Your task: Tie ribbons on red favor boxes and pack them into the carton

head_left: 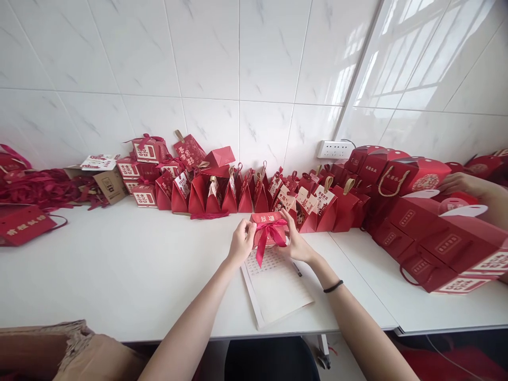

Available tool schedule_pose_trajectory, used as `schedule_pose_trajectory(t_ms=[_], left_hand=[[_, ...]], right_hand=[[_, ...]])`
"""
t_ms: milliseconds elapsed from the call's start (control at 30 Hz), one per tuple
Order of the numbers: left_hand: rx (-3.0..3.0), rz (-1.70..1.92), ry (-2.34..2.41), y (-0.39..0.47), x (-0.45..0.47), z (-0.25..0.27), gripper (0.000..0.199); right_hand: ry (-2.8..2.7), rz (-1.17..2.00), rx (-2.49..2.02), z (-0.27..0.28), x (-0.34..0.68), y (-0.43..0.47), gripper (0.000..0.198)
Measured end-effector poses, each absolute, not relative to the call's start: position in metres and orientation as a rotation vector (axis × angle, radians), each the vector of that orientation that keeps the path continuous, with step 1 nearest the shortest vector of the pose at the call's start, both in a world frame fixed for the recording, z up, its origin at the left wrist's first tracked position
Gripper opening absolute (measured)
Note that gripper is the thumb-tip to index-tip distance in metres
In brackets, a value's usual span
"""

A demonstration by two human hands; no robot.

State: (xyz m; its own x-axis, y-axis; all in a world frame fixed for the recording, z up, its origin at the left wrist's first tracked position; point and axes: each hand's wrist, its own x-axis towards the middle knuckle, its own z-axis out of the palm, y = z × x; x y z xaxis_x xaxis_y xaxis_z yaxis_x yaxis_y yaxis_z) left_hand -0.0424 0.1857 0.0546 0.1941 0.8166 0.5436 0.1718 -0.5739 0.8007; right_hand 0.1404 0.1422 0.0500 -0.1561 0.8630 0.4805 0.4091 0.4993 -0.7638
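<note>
Between my two hands is a small red gift box (260,218) with pale lettering, tied with a dark pink ribbon bow (273,232) whose tail hangs down its front. My left hand (243,238) pinches the box's left side. On the other side, my right hand (297,241) grips the right end with its fingers around the edge. Below the box lies an open notebook (280,296) with rows of handwriting, its upper part partly covered by the box and hands. A pen (297,269) lies on the page near my right wrist.
Red gift boxes (198,193) stand in a row along the tiled wall. Stacked larger boxes (428,243) fill the right, where another person's hand (462,185) reaches in. Loose ribbons (35,188) heap at left. A power strip (335,149) is by the wall; a torn cardboard box (91,354) sits lower left.
</note>
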Motion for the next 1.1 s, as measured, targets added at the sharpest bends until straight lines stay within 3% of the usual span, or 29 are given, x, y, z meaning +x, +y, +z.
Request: schedule_pose_trajectory(t_ms=[133, 333, 433, 567, 667, 833, 900, 1000, 1100], left_hand=[[2.043, 1.471, 0.912, 0.182, -0.043, 0.054, 0.029], [2.499, 1.727, 0.626, 0.173, -0.040, 0.052, 0.025], [2.444, 1.852, 0.488, 0.174, -0.041, 0.052, 0.017], [2.087, 1.592, 0.554, 0.183, -0.048, 0.056, 0.066], [1.844, 1.200, 0.556, 0.188, -0.051, 0.058, 0.080], [1.352, 1.143, 0.622, 0.189, -0.049, 0.063, 0.075], [1.153, 1.156, 0.614, 0.187, -0.049, 0.067, 0.065], [0.888, 1.121, 0.623, 0.184, -0.052, 0.076, 0.045], [0.714, 1.065, 0.717, 0.183, -0.058, 0.089, 0.039]], right_hand=[[-1.750, 0.610, -1.038, 0.051, 0.140, 0.144, 0.110], [-1.713, 0.284, -1.040, 0.041, 0.141, 0.149, 0.101], [-1.623, 0.304, -1.003, 0.045, 0.141, 0.146, 0.103], [-1.520, 0.537, -0.997, 0.057, 0.139, 0.138, 0.103], [-1.494, 0.707, -0.998, 0.059, 0.137, 0.136, 0.093], [-1.481, 0.607, -1.330, 0.053, 0.143, 0.145, 0.059], [-1.501, 0.464, -1.554, 0.051, 0.148, 0.149, 0.059], [-1.520, 0.351, -1.799, 0.050, 0.153, 0.148, 0.038], [-1.594, 0.305, -1.990, 0.047, 0.152, 0.145, 0.024]])
